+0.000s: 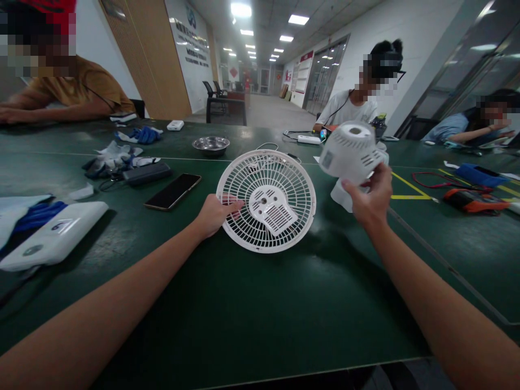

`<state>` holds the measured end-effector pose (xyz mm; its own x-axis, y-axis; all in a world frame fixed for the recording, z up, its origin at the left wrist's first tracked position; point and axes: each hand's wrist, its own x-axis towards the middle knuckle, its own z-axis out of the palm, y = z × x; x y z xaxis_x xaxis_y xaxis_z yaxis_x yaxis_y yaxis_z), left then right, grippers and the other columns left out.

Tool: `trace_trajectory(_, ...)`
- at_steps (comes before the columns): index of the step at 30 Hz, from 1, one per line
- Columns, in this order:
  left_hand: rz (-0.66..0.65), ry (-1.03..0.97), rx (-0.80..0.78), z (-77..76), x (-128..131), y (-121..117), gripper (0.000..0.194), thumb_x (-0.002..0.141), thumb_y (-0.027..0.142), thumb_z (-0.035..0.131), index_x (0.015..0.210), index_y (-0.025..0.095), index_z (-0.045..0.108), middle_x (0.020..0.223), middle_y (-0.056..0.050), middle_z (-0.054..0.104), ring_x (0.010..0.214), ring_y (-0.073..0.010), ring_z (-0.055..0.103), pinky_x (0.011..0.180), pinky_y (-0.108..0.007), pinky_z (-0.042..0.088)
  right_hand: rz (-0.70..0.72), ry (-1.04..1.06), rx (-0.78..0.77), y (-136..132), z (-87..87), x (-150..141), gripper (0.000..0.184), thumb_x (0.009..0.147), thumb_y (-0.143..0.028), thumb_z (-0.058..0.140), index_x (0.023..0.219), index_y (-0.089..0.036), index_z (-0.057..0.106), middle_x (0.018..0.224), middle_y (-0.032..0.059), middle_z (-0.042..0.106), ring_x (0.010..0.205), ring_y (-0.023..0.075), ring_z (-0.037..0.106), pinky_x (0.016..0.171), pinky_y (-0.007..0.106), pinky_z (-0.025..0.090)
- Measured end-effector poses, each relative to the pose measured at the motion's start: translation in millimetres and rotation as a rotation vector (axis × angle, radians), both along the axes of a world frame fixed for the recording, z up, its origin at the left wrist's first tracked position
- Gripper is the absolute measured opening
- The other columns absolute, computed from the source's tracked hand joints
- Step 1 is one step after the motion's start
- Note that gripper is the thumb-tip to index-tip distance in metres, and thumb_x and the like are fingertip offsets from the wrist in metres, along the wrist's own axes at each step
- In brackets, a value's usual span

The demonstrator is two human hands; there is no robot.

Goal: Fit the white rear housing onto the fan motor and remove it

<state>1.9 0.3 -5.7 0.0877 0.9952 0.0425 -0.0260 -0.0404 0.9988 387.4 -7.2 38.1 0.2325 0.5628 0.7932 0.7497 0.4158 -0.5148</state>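
Note:
My left hand grips the left rim of a round white fan grille, thumb in front and fingers seen through the bars. The grille stands tilted up above the table, its slotted centre plate turned toward me. My right hand is closed on a white plastic fan motor housing with vent slots and a round hole on top. This housing is held up to the right of the grille, apart from it. A further white part shows under the housing; whether it is joined to it I cannot tell.
On the green table lie a phone, a dark case, work gloves and a white device. A metal bowl stands behind. An orange multimeter lies right. Several people sit around the table.

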Motion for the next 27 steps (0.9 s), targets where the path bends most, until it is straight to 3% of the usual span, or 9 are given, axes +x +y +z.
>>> trace_trajectory(6, -0.020, 0.002, 0.005, -1.8, -3, 0, 0.016, 0.074, 0.023, 0.084, 0.078, 0.014, 0.072, 0.069, -0.003, 0.069, 0.060, -0.0151, 0.065, 0.059, -0.031, 0.056, 0.129, -0.145, -0.493, -3, -28.9, -47, 0.073, 0.077, -0.057, 0.072, 0.132, -0.014, 0.053, 0.119, 0.0168, 0.070, 0.105, 0.0323, 0.067, 0.095, 0.050, 0.051)
trace_trajectory(12, -0.031, 0.002, 0.008, -1.6, -3, 0, 0.015, 0.076, 0.022, 0.084, 0.081, 0.013, 0.072, 0.073, -0.004, 0.070, 0.061, -0.0155, 0.066, 0.060, -0.032, 0.057, 0.040, -0.279, -0.701, 1, -38.3, -49, 0.075, 0.079, -0.059, 0.071, 0.136, -0.016, 0.047, 0.124, 0.0193, 0.069, 0.112, 0.0375, 0.066, 0.098, 0.055, 0.048)
trace_trajectory(19, -0.039, -0.053, 0.006, -6.7, -6, 5, 0.007, 0.077, 0.010, 0.079, 0.081, 0.012, 0.074, 0.071, -0.007, 0.071, 0.059, -0.0164, 0.067, 0.056, -0.030, 0.057, 0.092, -0.375, -0.677, 3, -42.6, -45, 0.064, 0.082, -0.054, 0.070, 0.132, -0.018, 0.055, 0.129, 0.0193, 0.066, 0.119, 0.0382, 0.062, 0.102, 0.056, 0.047)
trace_trajectory(25, 0.003, -0.032, 0.085, -5.6, -3, 0, 0.007, 0.076, 0.016, 0.082, 0.076, 0.013, 0.075, 0.066, -0.005, 0.069, 0.054, -0.0155, 0.063, 0.053, -0.030, 0.054, 0.248, -0.249, -0.327, -14, -19.9, -57, 0.044, 0.090, -0.045, 0.063, 0.125, -0.019, 0.065, 0.125, 0.0149, 0.066, 0.116, 0.0326, 0.062, 0.101, 0.051, 0.049)
trace_trajectory(27, 0.021, -0.012, 0.143, -6.6, -2, 0, 0.009, 0.076, 0.020, 0.083, 0.075, 0.014, 0.076, 0.062, -0.004, 0.068, 0.053, -0.0158, 0.062, 0.052, -0.030, 0.053, 0.370, -0.093, -0.313, -24, -15.2, -67, 0.035, 0.092, -0.048, 0.060, 0.113, -0.022, 0.071, 0.115, 0.0111, 0.070, 0.105, 0.0299, 0.066, 0.093, 0.048, 0.053)
